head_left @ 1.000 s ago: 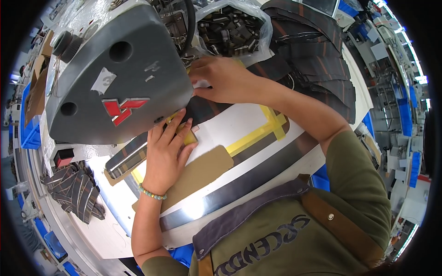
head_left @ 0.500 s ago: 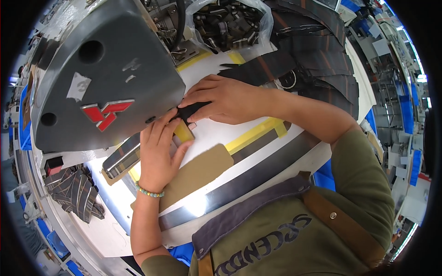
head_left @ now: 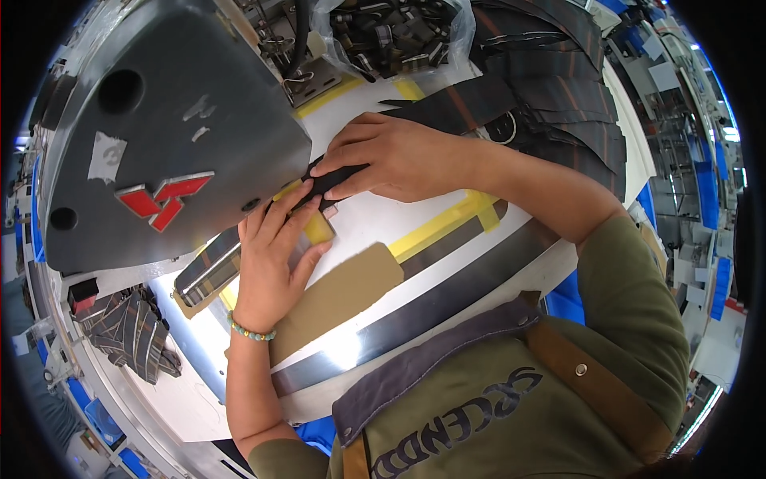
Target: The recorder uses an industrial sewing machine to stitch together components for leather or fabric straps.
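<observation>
A dark fabric strip (head_left: 339, 180) runs in beside the grey sewing machine head (head_left: 179, 136). My right hand (head_left: 403, 160) reaches in from the right with its bent fingers closed on this strip. My left hand (head_left: 271, 259), wearing a beaded bracelet, lies with fingers stretched flat, the tips beside the strip at the machine's lower edge. Next to those fingers is a small yellow block (head_left: 319, 229). A plaid fabric piece (head_left: 206, 279) shows left of my left hand. The needle area is hidden behind the machine head.
Dark striped fabric panels (head_left: 558, 104) overlap at the right. A clear plastic bag (head_left: 391, 36) of small plaid pieces stands at the back. A brown pad (head_left: 343, 295) and yellow tape (head_left: 435, 231) are on the white table. Folded plaid fabric (head_left: 132, 331) lies at left.
The machine head appears slightly farther left in the picture. My left hand has shifted a little left, and the plaid piece beside it shows at a changed angle. My right hand stays on the strip.
</observation>
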Action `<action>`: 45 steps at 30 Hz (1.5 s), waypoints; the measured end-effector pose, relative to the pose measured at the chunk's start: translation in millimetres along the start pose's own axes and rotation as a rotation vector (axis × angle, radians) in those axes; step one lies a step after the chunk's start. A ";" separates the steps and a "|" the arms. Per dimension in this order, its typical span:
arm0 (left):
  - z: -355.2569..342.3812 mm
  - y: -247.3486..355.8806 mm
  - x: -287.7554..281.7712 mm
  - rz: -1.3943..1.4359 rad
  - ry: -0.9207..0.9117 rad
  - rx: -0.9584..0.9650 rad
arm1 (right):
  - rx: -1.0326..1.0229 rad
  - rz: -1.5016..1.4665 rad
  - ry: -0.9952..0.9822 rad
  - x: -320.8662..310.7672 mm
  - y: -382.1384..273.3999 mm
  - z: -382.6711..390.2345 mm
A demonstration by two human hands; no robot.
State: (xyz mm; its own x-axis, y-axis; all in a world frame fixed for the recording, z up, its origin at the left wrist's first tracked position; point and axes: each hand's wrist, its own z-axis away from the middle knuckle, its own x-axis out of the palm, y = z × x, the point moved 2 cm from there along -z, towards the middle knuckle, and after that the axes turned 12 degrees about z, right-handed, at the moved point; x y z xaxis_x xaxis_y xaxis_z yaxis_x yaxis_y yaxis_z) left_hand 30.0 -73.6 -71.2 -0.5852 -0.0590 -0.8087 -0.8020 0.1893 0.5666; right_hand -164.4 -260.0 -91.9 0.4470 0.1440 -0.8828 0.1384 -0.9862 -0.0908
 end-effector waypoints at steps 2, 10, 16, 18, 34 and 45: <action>2.1 -4.8 -3.4 0.094 0.049 0.016 | -0.012 0.017 0.010 0.6 -0.4 -1.8; 6.9 -1.6 -3.7 -0.062 0.201 0.020 | -0.026 0.052 -0.016 -5.6 -4.8 -4.4; 5.3 7.3 -6.2 -0.173 0.141 0.044 | -0.010 0.024 -0.090 -9.4 -7.1 -6.7; 4.2 11.0 -7.7 -0.212 0.125 0.053 | -0.011 0.043 -0.106 -13.4 -8.1 -8.3; 11.5 12.3 -7.2 -0.378 0.072 0.053 | -0.017 0.173 -0.114 -19.0 -16.7 -11.7; -0.6 -18.1 -20.5 -0.194 0.141 0.034 | 0.013 0.131 0.099 -8.7 2.9 -15.2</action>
State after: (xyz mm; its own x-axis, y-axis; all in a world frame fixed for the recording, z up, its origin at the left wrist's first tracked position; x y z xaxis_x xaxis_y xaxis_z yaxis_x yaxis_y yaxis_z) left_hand 56.5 -76.4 -64.7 -0.4337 -0.2332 -0.8704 -0.8978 0.1941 0.3953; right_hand -154.4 -262.8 -77.5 0.5459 0.0209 -0.8376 0.0624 -0.9979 0.0157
